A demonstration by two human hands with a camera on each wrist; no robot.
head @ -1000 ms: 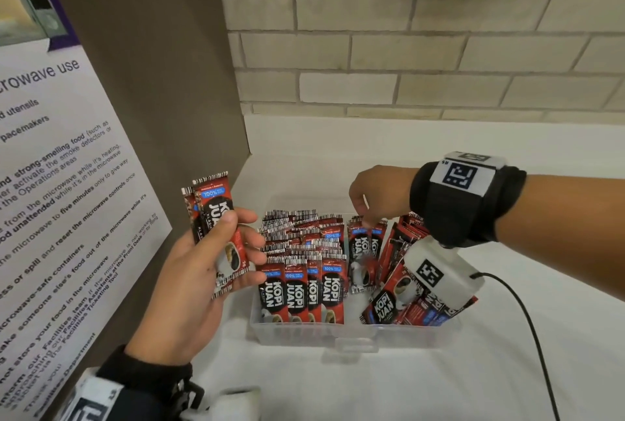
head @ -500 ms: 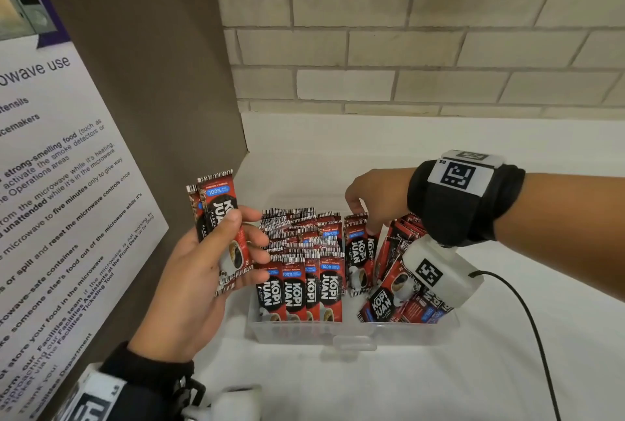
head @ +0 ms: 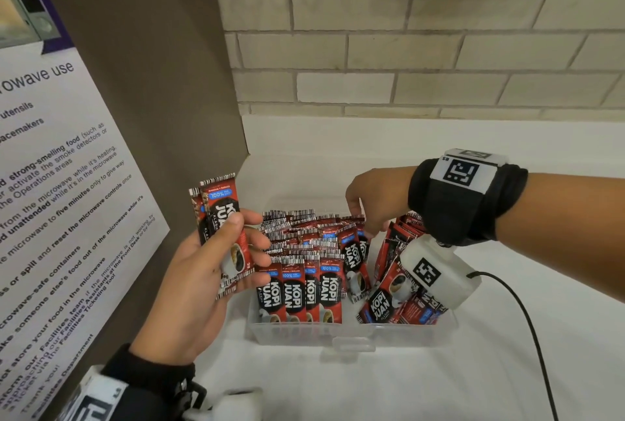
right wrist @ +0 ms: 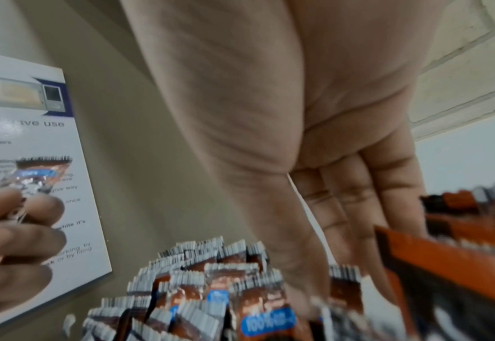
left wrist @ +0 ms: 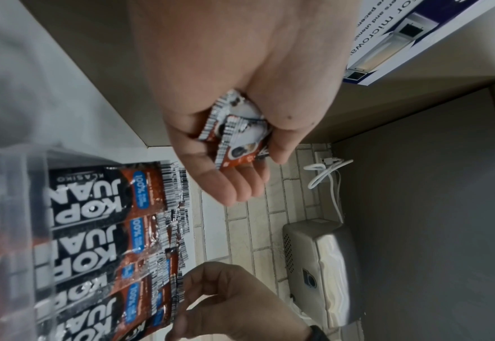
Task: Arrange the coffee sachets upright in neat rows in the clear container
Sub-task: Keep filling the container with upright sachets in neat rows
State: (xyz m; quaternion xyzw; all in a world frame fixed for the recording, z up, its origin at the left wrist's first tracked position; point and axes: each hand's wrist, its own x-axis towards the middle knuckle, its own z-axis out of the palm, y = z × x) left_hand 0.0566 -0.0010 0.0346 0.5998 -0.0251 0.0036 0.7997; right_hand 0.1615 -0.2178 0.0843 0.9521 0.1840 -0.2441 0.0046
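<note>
The clear container (head: 351, 334) sits on a white counter. Its left part holds several rows of upright red-and-black coffee sachets (head: 301, 288). More sachets (head: 382, 302) lean in a loose pile at its right. My left hand (head: 241, 238) hovers left of the container and grips a few sachets (head: 220, 214) between thumb and fingers, seen end-on as the held sachets (left wrist: 234, 138) in the left wrist view. My right hand (head: 363, 217) reaches down at the back of the container. Its thumb and straight fingers (right wrist: 371, 207) pinch an upright sachet (head: 351, 251) at the right end of the rows.
A brown panel with a microwave-use poster (head: 67, 217) stands close on the left. A brick wall (head: 406, 48) runs behind. A black cable (head: 527, 319) trails over the counter (head: 338, 387) on the right. A metal dispenser (left wrist: 319, 265) hangs on the wall.
My right hand has shifted slightly left and back, bringing its sachet up against the upright rows. The left hand keeps its sachets in the same place.
</note>
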